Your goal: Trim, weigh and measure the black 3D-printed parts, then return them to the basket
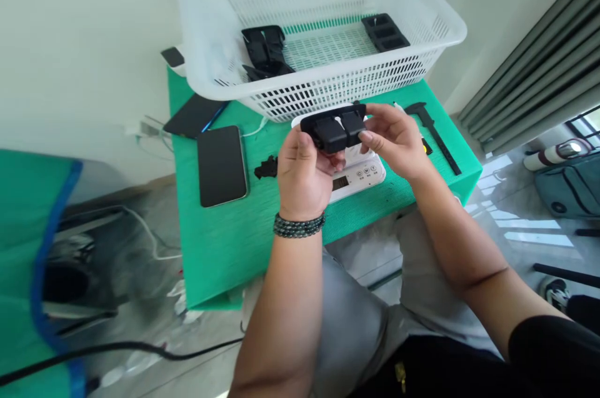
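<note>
A black plastic part (332,134) with two box-shaped sections on a rim is held up between my two hands. My left hand (305,164) grips its left end, thumb in front and fingers underneath. At the right end, my right hand (394,140) pinches the rim between thumb and fingers. Below the part lies a white digital scale (370,178) with buttons and a small display, partly hidden by my hands. A small black piece (266,167) rests on the green-covered table (220,242) left of my left hand.
Behind my hands stands a white plastic basket (323,82) holding several black parts (385,32). A tablet (222,165) and a dark flat device (194,115) lie at the left. Black calipers (435,135) lie at the right. A cable (140,348) crosses the lower left.
</note>
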The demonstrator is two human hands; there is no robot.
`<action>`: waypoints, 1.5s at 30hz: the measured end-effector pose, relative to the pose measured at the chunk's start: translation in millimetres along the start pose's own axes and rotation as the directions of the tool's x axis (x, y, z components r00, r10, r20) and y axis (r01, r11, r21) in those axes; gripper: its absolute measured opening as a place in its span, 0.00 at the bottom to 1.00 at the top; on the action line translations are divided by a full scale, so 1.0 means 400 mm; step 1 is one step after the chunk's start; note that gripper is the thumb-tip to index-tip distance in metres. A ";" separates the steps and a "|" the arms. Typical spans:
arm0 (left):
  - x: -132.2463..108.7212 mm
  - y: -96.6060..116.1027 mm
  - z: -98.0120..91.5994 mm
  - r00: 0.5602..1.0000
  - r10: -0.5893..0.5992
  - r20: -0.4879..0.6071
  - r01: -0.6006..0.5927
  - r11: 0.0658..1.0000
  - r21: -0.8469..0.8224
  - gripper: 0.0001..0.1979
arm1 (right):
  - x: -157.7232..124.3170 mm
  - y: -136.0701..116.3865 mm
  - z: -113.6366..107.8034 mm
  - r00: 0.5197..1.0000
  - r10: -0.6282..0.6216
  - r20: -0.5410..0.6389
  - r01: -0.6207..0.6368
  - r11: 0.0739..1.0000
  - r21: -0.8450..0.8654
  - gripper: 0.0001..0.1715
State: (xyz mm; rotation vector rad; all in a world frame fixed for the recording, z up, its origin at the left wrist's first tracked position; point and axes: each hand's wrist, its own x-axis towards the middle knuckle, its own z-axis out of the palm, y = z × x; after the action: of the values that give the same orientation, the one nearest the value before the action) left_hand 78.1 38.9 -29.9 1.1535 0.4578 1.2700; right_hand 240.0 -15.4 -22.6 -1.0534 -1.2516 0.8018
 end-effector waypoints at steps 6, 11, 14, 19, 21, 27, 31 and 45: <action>0.018 0.008 -0.054 0.993 0.100 0.070 -0.110 0.982 0.152 0.22 | 0.004 -0.003 -0.008 0.997 -0.069 -0.024 0.066 0.991 -0.113 0.33; 0.018 0.015 -0.075 0.985 0.141 0.097 -0.158 0.967 0.202 0.23 | 0.003 0.005 -0.002 0.988 -0.136 -0.067 0.122 0.977 -0.174 0.26; 0.015 0.017 -0.076 0.991 0.118 0.057 -0.127 0.970 0.208 0.19 | 0.000 0.000 0.005 0.991 -0.112 -0.075 0.094 0.974 -0.206 0.30; 0.013 0.001 -0.070 0.997 0.046 -0.057 -0.035 0.984 0.177 0.19 | -0.001 -0.026 0.015 0.997 -0.079 0.020 0.081 0.972 -0.221 0.33; 0.013 -0.007 -0.064 0.996 0.033 -0.083 -0.020 0.987 0.160 0.19 | 0.002 -0.036 0.017 0.997 -0.070 0.018 0.072 0.979 -0.190 0.34; 0.005 0.001 -0.059 0.996 -0.030 -0.087 0.041 0.991 0.129 0.22 | 0.010 -0.032 0.022 0.999 0.049 0.018 -0.047 0.994 -0.103 0.32; -0.002 0.022 -0.061 0.990 -0.105 -0.097 0.107 0.994 0.011 0.20 | 0.007 -0.020 0.039 0.994 0.105 0.004 -0.105 0.993 0.044 0.31; 0.002 0.050 -0.087 0.971 -0.227 -0.078 0.222 0.973 -0.070 0.18 | 0.004 -0.009 0.043 0.977 -0.011 0.211 -0.001 0.998 0.057 0.48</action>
State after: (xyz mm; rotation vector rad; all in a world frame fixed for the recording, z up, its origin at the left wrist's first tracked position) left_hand 40.3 51.7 -26.9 0.9693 0.5927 1.1308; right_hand 223.0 -11.8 -18.7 -0.9364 -1.4015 0.9593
